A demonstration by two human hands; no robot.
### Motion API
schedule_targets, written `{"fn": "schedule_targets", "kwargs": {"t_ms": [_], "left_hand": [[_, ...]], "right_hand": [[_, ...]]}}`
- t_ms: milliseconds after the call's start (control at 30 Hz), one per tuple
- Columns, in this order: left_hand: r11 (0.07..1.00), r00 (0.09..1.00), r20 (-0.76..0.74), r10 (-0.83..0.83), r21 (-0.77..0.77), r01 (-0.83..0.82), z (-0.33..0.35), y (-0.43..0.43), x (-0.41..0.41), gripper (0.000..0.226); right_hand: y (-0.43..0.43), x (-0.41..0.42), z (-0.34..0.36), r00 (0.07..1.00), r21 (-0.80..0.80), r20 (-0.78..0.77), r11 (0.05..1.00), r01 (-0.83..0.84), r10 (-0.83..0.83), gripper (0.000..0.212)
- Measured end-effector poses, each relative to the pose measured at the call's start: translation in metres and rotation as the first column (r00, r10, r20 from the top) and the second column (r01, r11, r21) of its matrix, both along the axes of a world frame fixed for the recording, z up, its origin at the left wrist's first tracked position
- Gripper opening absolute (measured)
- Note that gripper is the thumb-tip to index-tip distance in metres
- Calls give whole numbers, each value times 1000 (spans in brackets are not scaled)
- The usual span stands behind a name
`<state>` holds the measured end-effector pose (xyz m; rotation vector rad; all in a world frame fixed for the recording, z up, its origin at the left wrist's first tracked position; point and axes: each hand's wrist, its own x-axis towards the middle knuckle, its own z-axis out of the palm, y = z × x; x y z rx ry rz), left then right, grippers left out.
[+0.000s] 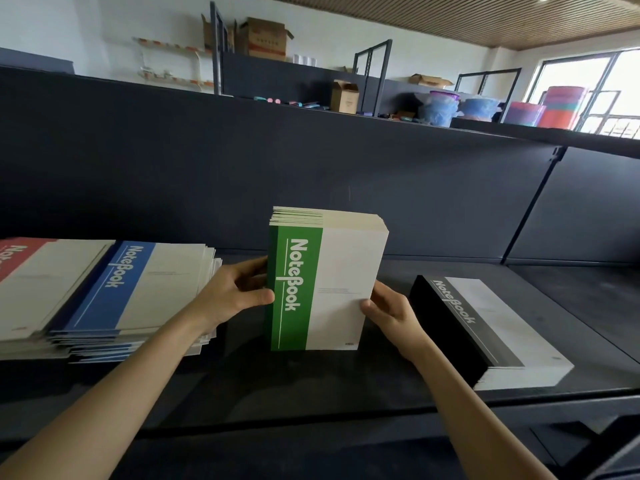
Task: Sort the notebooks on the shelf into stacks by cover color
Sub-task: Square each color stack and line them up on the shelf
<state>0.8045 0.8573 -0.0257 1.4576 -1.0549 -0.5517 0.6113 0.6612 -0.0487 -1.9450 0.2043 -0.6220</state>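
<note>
Green-banded notebooks (pixel 341 271) are held as one upright bundle on the shelf (pixel 311 389), with the bottom edges resting on its dark surface. The left hand (pixel 235 292) is curled round the spine side, thumb on the front cover; the right hand (pixel 391 311) grips the lower right edge. The bundle is best tapped square, then laid flat as its own stack. The free gap is bounded by the loosely fanned blue stack (pixel 114 289) on the left, a red cover (pixel 17 258) beyond it, and the black stack (pixel 485 327) on the right; overlap with either should be avoided.
</note>
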Motion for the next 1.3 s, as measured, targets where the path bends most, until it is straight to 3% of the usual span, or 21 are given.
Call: {"fn": "schedule_targets", "kwargs": {"t_ms": [67,233,433,600,700,1100,1300], "left_hand": [[1000,1000,9,-3,4,3,-2,0,2,91],[999,998,53,-22,33,20,-1,1,3,88],[995,993,117,-28,96,16,6,6,-4,83],[987,940,339,23,144,-76,3,2,-19,42],[981,910,411,60,142,-129,-2,-1,-23,39],[979,895,443,51,157,-133,-1,-5,-33,40],[967,938,347,-10,243,-80,8,0,-32,41]], "right_hand": [[-1,0,-4,999,-35,-45,999,7,-8,30],[3,5,-7,995,-171,-53,983,70,-80,35],[2,6,-8,993,-195,-62,977,87,-101,35],[7,9,-13,993,-151,-62,984,93,-103,33],[10,9,-13,992,-151,-55,983,100,-110,33],[9,9,-11,988,-180,-93,978,106,-124,39],[7,4,-6,989,-219,-124,974,51,-80,40]]}}
